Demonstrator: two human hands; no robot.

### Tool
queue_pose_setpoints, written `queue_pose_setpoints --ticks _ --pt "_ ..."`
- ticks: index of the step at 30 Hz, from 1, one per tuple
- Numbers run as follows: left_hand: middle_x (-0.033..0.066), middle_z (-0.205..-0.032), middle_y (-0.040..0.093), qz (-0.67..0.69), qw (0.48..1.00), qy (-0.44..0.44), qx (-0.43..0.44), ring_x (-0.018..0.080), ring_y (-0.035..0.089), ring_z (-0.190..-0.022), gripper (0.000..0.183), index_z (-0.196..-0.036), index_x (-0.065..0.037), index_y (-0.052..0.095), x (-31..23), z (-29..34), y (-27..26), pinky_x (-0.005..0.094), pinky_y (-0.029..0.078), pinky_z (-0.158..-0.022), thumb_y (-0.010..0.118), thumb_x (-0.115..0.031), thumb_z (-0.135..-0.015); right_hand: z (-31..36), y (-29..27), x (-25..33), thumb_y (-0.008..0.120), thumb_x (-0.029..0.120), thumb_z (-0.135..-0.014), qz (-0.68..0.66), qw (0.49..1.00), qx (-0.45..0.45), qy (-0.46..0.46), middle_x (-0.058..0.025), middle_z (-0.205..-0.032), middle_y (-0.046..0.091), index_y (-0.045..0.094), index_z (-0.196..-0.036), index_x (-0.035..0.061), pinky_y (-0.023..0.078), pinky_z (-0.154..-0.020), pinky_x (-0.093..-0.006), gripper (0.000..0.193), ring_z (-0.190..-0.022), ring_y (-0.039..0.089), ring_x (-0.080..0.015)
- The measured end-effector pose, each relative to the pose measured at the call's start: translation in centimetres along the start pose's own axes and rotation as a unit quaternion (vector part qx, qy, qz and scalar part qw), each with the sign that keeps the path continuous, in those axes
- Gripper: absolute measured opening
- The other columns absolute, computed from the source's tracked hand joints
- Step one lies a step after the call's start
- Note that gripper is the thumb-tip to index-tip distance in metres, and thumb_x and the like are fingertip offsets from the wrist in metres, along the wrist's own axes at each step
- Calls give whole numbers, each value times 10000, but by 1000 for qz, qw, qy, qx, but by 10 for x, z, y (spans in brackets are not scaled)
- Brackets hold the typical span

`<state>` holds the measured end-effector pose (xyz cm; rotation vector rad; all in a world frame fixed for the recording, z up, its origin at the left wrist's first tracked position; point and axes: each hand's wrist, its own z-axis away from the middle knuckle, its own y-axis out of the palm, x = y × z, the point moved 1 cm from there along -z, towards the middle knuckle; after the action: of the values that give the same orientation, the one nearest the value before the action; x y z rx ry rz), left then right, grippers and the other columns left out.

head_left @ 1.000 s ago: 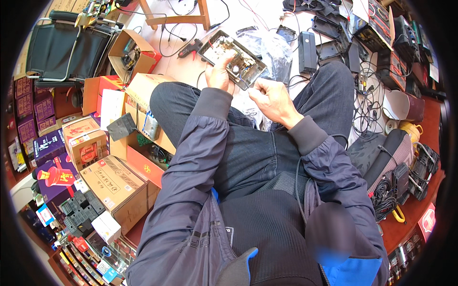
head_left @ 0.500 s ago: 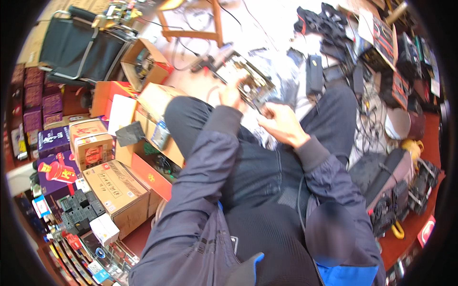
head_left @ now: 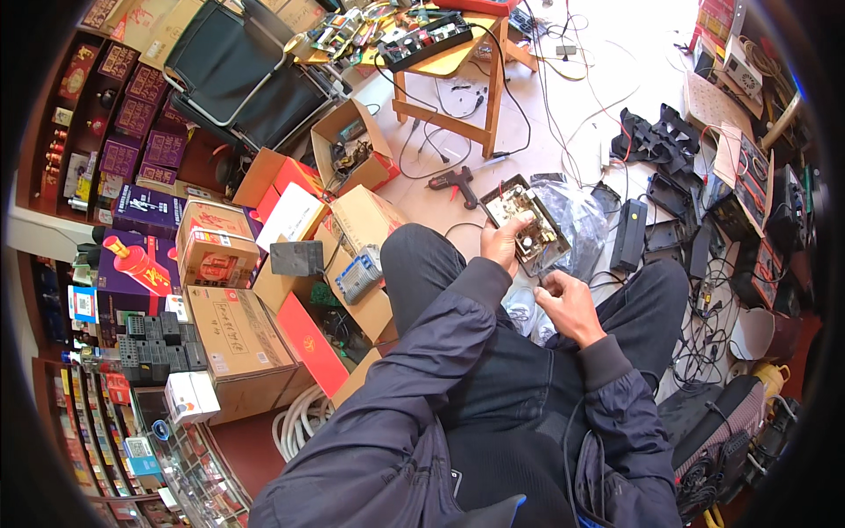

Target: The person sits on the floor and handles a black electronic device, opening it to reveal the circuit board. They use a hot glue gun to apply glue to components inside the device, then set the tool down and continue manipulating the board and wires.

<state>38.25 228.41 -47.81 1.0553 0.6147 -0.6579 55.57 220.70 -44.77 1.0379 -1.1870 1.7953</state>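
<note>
Between 2 knees in dark denim jeans [head_left: 493, 400], at their far end, is a black rectangular open casing with an exposed circuit board [head_left: 540, 236], its long sides slanting from upper left to lower right. The left hand [head_left: 502, 246] grasps this casing by its near left side, the thumb laid over the board. The right hand [head_left: 570, 310] has its fingers curled in just beside the casing's lower corner; whether they pinch something small cannot be told.

Right of the casing, a crumpled clear plastic bag [head_left: 583, 231] spreads over the pale floor [head_left: 414, 204], with a long black box [head_left: 628, 236] near it. Left of the casing lies a black glue gun with a red trigger [head_left: 455, 184]. Farther off stands a yellow-brown wooden stool [head_left: 495, 66], bearing a long black open housing [head_left: 429, 41]. To the left, 1 open cardboard box with a red flap [head_left: 380, 172] holds a jumble of parts, near a black chair with a metal frame [head_left: 242, 75].
</note>
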Motion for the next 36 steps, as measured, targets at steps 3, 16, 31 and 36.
queue_pose_setpoints --ticks 3,16,31,36 --pt "86 -1076 711 3 1000 2 26 237 740 -907 374 -1261 -39 588 0 0 -1 442 661 -785 718 -31 -910 -1 -1 0 745 263 -833 6 1000 2 7 -181 -767 692 686 -932 -44 532 -698 -379 328 -710 690 -277" --pt "104 -1080 718 -9 999 2 32 260 738 -938 322 -1241 -8 629 -3 -3 -3 462 651 -830 691 -19 -925 -5 0 -7 717 265 -864 -38 999 -13 0 -168 -874 747 714 -1016 -30 560 -770 -359 332 -807 730 -247" --pt "81 -1102 701 -32 999 19 14 227 718 -970 377 -1265 -35 601 -6 0 5 414 637 -850 718 10 -910 -4 3 -1 729 186 -952 -127 992 -15 -8 -69 -711 678 712 -940 -27 504 -605 -297 214 -627 623 -105" --pt "79 -1105 700 -39 999 25 14 225 716 -975 378 -1264 -30 606 -5 -1 3 411 631 -853 724 7 -908 -4 3 -1 754 156 -953 -184 983 -14 12 -40 -697 653 627 -889 -6 501 -524 -269 215 -567 593 -76"
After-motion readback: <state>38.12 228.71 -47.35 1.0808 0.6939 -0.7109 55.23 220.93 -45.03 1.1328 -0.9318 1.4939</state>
